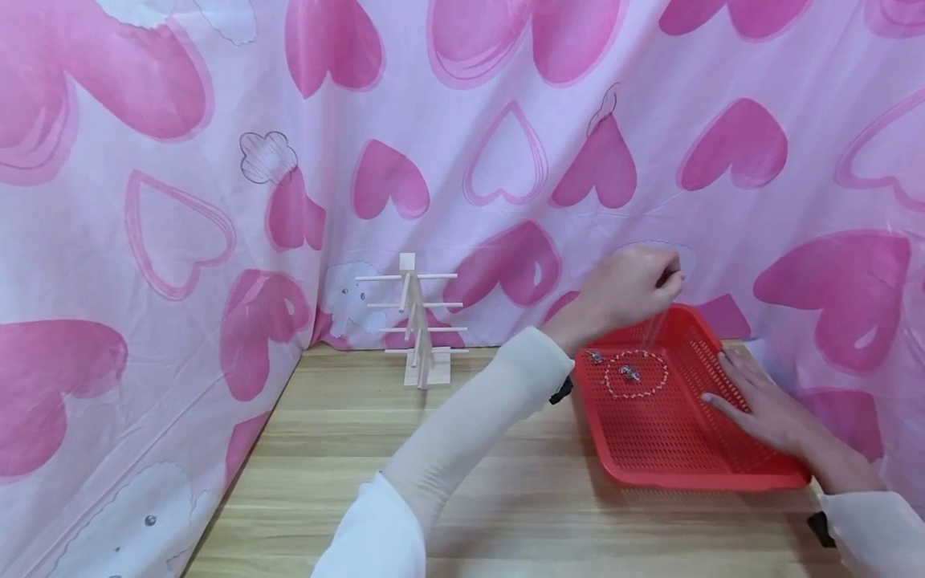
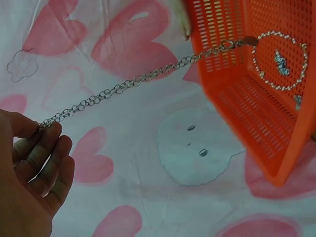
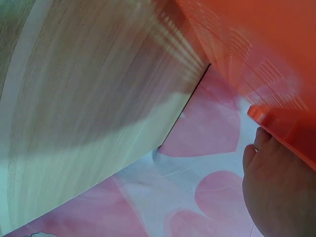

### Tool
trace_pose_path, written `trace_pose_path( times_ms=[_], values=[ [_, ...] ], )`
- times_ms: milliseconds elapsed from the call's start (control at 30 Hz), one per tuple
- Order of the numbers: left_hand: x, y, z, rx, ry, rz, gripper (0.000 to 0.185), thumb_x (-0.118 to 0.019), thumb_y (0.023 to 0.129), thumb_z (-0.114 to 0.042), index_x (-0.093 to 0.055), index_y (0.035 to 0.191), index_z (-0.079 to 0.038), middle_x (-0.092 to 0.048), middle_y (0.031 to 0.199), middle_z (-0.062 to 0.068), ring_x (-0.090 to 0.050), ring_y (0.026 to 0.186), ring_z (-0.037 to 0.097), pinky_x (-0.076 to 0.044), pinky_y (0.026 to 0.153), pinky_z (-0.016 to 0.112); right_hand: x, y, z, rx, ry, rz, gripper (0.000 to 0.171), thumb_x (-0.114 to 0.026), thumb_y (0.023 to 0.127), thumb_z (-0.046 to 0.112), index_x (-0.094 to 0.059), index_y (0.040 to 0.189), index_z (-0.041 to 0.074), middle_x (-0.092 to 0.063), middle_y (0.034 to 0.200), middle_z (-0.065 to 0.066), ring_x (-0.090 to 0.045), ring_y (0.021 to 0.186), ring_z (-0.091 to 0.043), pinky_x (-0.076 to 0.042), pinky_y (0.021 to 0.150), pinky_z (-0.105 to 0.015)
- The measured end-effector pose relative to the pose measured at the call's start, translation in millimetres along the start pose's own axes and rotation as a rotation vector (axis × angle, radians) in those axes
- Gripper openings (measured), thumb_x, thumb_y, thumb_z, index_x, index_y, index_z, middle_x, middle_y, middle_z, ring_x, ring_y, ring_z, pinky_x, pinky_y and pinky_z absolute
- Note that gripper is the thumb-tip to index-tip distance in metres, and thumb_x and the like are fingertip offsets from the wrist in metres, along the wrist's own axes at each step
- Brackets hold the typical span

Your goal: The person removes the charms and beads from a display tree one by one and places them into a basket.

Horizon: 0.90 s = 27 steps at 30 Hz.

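Note:
My left hand (image 1: 666,278) is raised over the far end of a red mesh basket (image 1: 723,474) and pinches one end of a thin silver chain (image 2: 133,84). The chain hangs from my fingers (image 2: 43,129) down into the basket (image 2: 256,113), where its lower end lies. On the basket floor lie a ring of pale beads (image 1: 636,374) (image 2: 279,60) and some small silver pieces (image 1: 629,371). My right hand (image 1: 751,401) lies flat with straight fingers on the basket's right side; in the right wrist view that hand (image 3: 276,192) sits against the red rim (image 3: 281,123).
A small wooden stand (image 1: 419,321) with horizontal pegs stands at the back of the wooden table (image 1: 506,482), left of the basket. Pink heart-print cloth (image 1: 462,120) hangs behind and on both sides.

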<state>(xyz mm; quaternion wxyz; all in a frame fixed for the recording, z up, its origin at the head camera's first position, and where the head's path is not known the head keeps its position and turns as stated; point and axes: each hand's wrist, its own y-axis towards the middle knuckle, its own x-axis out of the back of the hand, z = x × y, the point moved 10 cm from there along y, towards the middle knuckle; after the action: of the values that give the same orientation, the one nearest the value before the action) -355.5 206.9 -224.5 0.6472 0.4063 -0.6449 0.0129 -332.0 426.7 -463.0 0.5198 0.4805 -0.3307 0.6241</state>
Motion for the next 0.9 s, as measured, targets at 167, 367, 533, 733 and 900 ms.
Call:
trace_pose_path(
  times_ms=[167,367,533,733,900],
  values=[
    [-16.3,-1.2,-8.4,-0.041,0.055,-0.007,0.023,-0.056,0.107,-0.024,-0.066,0.087,-0.021,-0.058,0.075,-0.01,-0.051,0.073,0.001,-0.041,0.068,0.013,2.0,-1.6,2.5,0.028,-0.018,-0.037,0.095,-0.062,0.105,0.047,-0.012,0.169,-0.001,0.002,0.178,-0.026,0.004,0.164,-0.05,-0.024,0.111,-0.09],
    [-48.5,-2.5,-12.6,0.03,0.02,0.155,0.02,-0.053,0.109,-0.026,-0.065,0.094,-0.023,-0.061,0.078,-0.013,-0.055,0.074,-0.001,-0.044,0.066,0.014,0.9,-2.9,4.0,0.039,-0.019,-0.043,0.092,-0.06,0.107,0.046,-0.012,0.168,-0.004,0.003,0.178,-0.026,0.009,0.165,-0.047,-0.011,0.121,-0.084],
    [-63.7,-3.8,-17.9,0.032,0.107,0.2,0.019,-0.054,0.109,-0.03,-0.067,0.096,-0.026,-0.063,0.077,-0.016,-0.057,0.072,-0.003,-0.045,0.062,0.014,-0.6,-1.8,3.2,0.018,-0.02,-0.022,0.095,-0.06,0.106,0.048,-0.01,0.168,-0.004,0.001,0.177,-0.029,0.01,0.164,-0.049,-0.01,0.12,-0.086],
    [-83.1,-8.1,-21.0,0.027,0.083,0.274,0.016,-0.054,0.109,-0.029,-0.069,0.103,-0.024,-0.068,0.086,-0.016,-0.059,0.077,-0.002,-0.046,0.066,0.012,-0.2,-2.9,5.4,0.043,-0.023,-0.047,0.093,-0.06,0.107,0.045,-0.012,0.168,-0.005,-0.002,0.176,-0.031,0.01,0.164,-0.048,-0.006,0.123,-0.082],
    [-101.3,-12.5,-19.9,0.058,0.046,0.361,0.017,-0.055,0.11,-0.031,-0.069,0.102,-0.027,-0.064,0.084,-0.015,-0.055,0.075,-0.001,-0.044,0.067,0.012,-1.2,-2.7,4.6,0.049,-0.024,-0.06,0.093,-0.061,0.106,0.045,-0.012,0.168,-0.004,0.0,0.177,-0.029,0.01,0.165,-0.045,-0.004,0.125,-0.08]
  ],
)
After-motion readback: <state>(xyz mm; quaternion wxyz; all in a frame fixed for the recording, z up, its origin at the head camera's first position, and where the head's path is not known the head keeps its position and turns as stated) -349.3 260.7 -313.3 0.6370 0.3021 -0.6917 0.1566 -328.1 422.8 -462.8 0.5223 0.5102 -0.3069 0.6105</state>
